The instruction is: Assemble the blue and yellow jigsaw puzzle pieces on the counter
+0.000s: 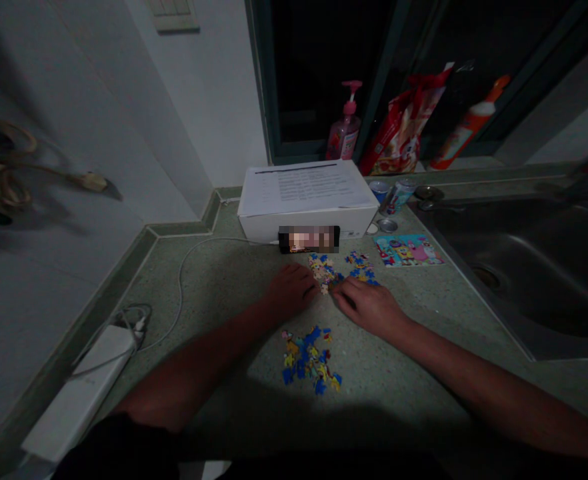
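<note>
Left hand and right hand curl by puzzle pieces; I cannot tell if fingers hold any. Beyond them stands a phone.

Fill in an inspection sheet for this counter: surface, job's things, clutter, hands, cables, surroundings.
Surface: speckled grey-green countertop, dimly lit.
Job's things: near group of blue-and-yellow jigsaw pieces; far group of small multicoloured jigsaw pieces; flat rectangular cartoon card right of the far group.
Clutter: white rectangular box bearing a white printed sheet; slim black phone in front; light-blue cylindrical can.
Hands: bare left hand and right hand at the far group; grip unclear.
Cables: thin white cable, phone to beside long white power strip.
Surroundings: stainless-steel sink right; pink pump bottle by dark window.
</note>
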